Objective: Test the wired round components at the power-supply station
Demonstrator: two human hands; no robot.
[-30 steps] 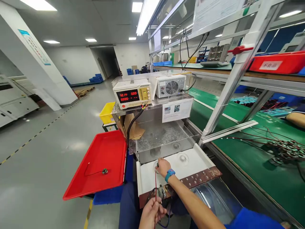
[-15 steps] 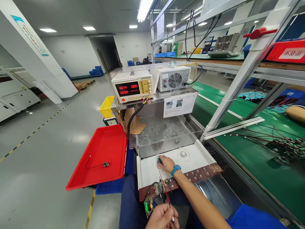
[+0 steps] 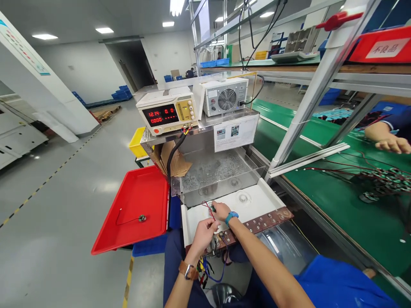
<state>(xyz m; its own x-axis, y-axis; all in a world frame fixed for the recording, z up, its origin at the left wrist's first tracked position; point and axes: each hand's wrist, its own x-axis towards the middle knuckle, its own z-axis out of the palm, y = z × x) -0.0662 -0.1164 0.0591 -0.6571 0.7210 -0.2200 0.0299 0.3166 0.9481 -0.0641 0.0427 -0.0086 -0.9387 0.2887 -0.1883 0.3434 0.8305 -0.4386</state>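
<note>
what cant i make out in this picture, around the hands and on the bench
All in the head view:
- Small round green circuit part: mostly hidden by the right hand's fingers.
- Thin red wire's free end: too small to trace near the left hand.
- White printed sheet's wording: too small.
- Tangled pile of wired green parts: overlapping, uncountable.
- Person with dark blue sleeve: cut off by right edge.

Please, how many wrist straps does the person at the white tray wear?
2: a brown watch strap on the left wrist and a blue strap on the right wrist. Both wrists are in view.
</note>
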